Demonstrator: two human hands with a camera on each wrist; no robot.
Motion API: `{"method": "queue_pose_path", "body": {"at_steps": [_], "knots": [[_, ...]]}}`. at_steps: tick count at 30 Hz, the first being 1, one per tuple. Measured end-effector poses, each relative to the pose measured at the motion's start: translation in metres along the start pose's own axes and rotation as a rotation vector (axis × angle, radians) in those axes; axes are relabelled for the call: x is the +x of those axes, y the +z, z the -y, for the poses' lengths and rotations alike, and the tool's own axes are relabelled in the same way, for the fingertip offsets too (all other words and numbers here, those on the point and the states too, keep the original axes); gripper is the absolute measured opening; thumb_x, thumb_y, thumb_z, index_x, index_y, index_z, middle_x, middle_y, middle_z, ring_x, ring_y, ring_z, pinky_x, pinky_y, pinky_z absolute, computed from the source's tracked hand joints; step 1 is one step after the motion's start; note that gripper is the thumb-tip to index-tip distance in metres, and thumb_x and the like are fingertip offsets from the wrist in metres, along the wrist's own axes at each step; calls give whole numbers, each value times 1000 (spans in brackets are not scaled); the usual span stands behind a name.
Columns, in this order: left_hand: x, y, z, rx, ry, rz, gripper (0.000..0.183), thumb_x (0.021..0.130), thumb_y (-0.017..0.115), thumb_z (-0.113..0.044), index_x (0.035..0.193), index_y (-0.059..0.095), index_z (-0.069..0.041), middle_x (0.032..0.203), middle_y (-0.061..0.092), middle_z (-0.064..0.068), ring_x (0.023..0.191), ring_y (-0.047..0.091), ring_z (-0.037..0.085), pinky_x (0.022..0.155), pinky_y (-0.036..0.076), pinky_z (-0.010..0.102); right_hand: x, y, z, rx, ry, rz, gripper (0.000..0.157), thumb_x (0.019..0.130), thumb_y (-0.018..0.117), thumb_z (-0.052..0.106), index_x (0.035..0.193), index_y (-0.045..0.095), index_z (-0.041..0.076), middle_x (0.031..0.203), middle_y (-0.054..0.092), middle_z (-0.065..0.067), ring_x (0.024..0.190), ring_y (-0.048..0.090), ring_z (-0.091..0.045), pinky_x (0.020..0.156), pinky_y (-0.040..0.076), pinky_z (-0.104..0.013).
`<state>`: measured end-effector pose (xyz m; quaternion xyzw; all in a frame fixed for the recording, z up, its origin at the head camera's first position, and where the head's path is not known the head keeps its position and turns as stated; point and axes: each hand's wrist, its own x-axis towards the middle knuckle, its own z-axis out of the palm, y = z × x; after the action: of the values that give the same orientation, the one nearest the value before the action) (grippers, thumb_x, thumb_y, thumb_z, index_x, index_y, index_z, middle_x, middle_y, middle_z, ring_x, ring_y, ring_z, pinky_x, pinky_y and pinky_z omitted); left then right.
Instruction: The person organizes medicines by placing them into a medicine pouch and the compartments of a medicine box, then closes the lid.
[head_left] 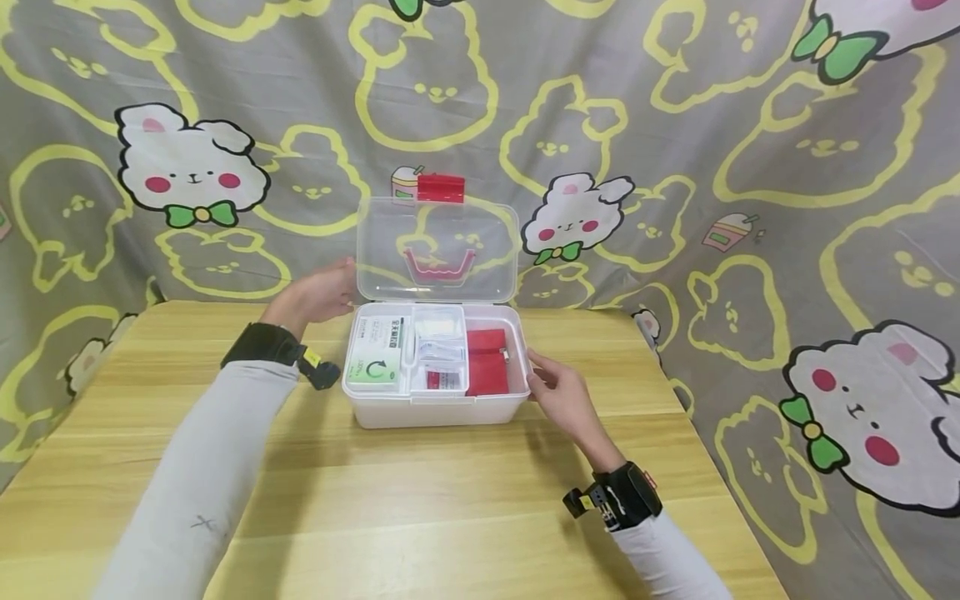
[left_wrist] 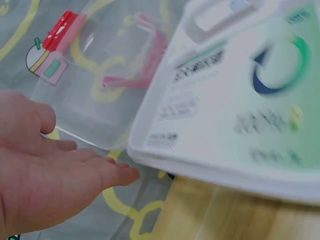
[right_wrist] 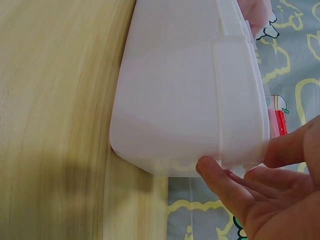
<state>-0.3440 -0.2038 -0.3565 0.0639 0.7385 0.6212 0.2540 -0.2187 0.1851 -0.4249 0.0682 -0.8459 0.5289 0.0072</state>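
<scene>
A white plastic storage case (head_left: 442,414) sits on the table with its clear lid (head_left: 487,225) standing up at the back. A tray (head_left: 411,367) inside carries a white and green carton (head_left: 375,346) and small packets (head_left: 441,348); red pouches (head_left: 487,371) lie to its right. My left hand (head_left: 322,292) is beside the lid's left edge, palm up in the left wrist view, its fingers extended and holding nothing. At the case's right end, my right hand (head_left: 558,392) rests its fingertips (right_wrist: 209,167) against the wall and rim, without curling round it.
The wooden table (head_left: 420,517) reaches to a grey patterned curtain (head_left: 300,100) behind and at the right. A pink handle (head_left: 438,267) and a red latch (head_left: 441,188) are on the raised lid. Both wrists wear black camera straps (head_left: 258,343).
</scene>
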Motion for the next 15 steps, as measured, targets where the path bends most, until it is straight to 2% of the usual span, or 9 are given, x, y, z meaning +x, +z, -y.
{"method": "queue_pose_path", "body": {"at_steps": [3,6,9,12,15], "knots": [[4,2,-7,-27,25,9,45,112,20,-34,150,27,-12,167,12,24,157,1,41,126,1,58,0,0,0,13,-3,2,45,99,58,2,143,52,-4,132,61,-32,102,71,-46,82,61,-44],[6,2,-13,-49,36,22,42,112,19,-31,147,31,-10,165,16,28,156,8,43,127,7,54,0,0,-1,14,-3,4,46,98,58,2,143,51,-4,133,60,-32,103,70,-47,81,61,-43],[6,0,-17,-64,22,39,49,112,16,-29,155,23,-5,165,12,31,155,8,46,127,9,53,0,-1,-1,16,-4,6,46,98,58,3,143,52,-4,134,60,-31,105,70,-47,82,61,-43],[3,-2,-21,-49,-31,13,57,111,12,-32,160,8,-3,165,5,33,155,3,47,127,4,53,0,-1,-1,37,0,18,46,99,58,3,144,51,-3,137,58,-31,108,69,-47,84,61,-45],[1,-2,-26,-26,-59,-18,60,111,16,-35,161,6,-3,165,4,33,155,2,47,127,2,53,0,-2,-1,48,3,28,46,100,57,3,145,50,-4,138,57,-31,110,68,-47,85,60,-47]]}}
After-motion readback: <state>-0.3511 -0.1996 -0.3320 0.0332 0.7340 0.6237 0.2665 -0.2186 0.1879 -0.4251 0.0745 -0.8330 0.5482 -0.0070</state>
